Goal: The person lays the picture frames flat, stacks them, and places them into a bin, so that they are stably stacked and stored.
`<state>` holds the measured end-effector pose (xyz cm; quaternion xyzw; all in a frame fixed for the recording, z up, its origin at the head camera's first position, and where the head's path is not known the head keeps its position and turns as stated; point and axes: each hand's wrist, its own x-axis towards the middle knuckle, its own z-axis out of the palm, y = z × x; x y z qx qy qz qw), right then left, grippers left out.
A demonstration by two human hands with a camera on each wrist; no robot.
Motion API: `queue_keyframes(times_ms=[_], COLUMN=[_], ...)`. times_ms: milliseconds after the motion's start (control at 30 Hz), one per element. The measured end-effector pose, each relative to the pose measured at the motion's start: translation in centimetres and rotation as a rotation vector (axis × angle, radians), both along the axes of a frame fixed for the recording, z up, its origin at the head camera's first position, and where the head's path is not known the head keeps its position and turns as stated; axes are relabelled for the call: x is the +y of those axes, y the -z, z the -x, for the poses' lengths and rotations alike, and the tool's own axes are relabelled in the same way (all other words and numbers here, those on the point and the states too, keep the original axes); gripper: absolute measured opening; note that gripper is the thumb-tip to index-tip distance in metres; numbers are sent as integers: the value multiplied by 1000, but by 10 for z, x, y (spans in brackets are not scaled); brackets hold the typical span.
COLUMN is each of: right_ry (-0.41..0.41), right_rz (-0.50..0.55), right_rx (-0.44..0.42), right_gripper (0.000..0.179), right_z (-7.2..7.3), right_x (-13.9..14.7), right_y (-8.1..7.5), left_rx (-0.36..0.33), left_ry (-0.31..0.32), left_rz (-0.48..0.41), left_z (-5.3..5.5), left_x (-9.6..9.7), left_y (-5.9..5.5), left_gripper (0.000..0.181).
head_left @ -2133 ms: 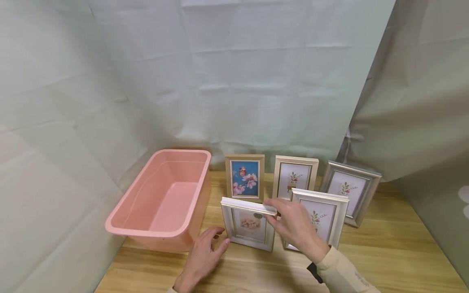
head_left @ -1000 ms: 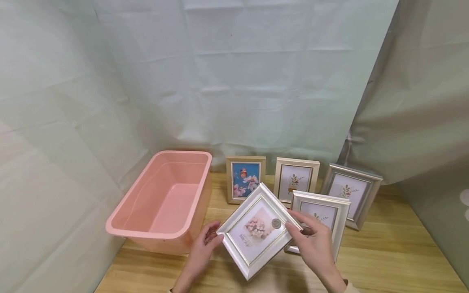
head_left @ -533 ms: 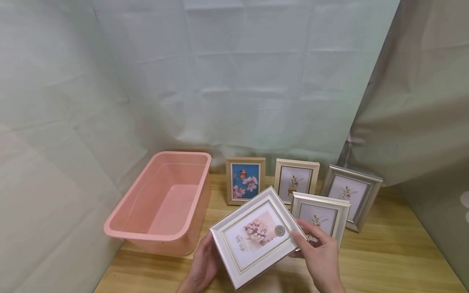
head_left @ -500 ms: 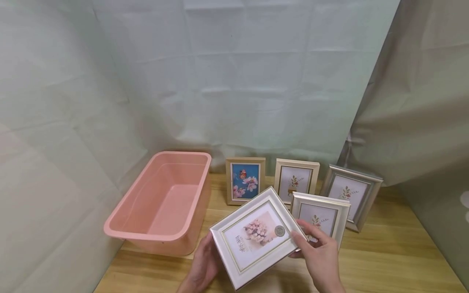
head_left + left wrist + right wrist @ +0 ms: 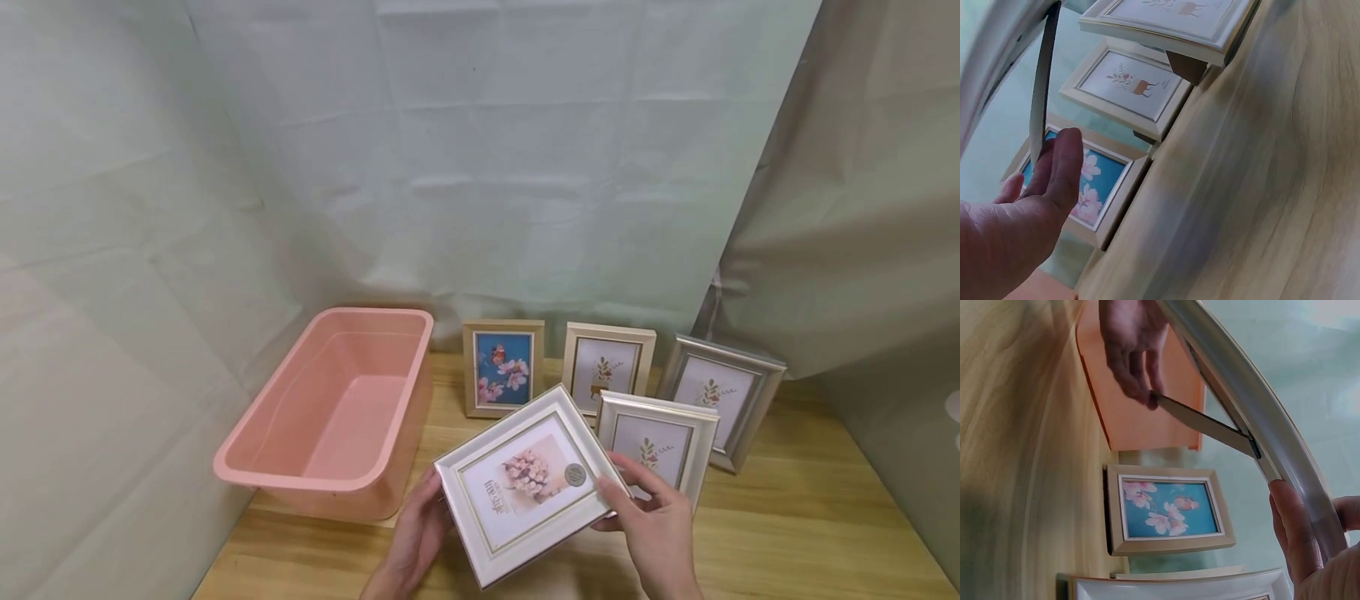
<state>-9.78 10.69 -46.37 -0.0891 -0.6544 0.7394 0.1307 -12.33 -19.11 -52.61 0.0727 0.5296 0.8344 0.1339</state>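
Note:
A silver-white picture frame with a pink flower print and a round grey label is held tilted above the table, face up toward the head camera. My right hand grips its right corner, thumb on the front and fingers behind. Behind the left side is my left hand, its fingertips hidden in the head view. Both wrist views show the frame's back stand swung out from the backing. The left fingers pinch the free end of that stand.
A pink plastic tub stands on the wooden table to the left. Several frames stand upright: a blue blossom-and-bird one, a cream one, a silver one and a grey one. Cloth hangs behind.
Standing on the table at first, the flower-print frame has been lifted, turned and tilted by my right hand. My left hand has moved behind it. Over the last half second little differs.

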Motion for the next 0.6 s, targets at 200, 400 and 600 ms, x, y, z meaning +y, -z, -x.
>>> queue_keyframes(times_ms=[200, 400, 600], right_ry=[24, 49, 80], right_rz=[10, 9, 8], right_rx=[3, -43, -89], right_gripper=[39, 42, 43], right_z=[-2, -2, -1], right_x=[-2, -3, -5], right_y=[1, 5, 9], left_rx=[42, 50, 98], left_ry=[-116, -204, -218], left_rz=[-17, 35, 32], left_z=[-1, -2, -2], left_x=[1, 2, 2], left_y=[-4, -6, -6], left_gripper=[33, 44, 49])
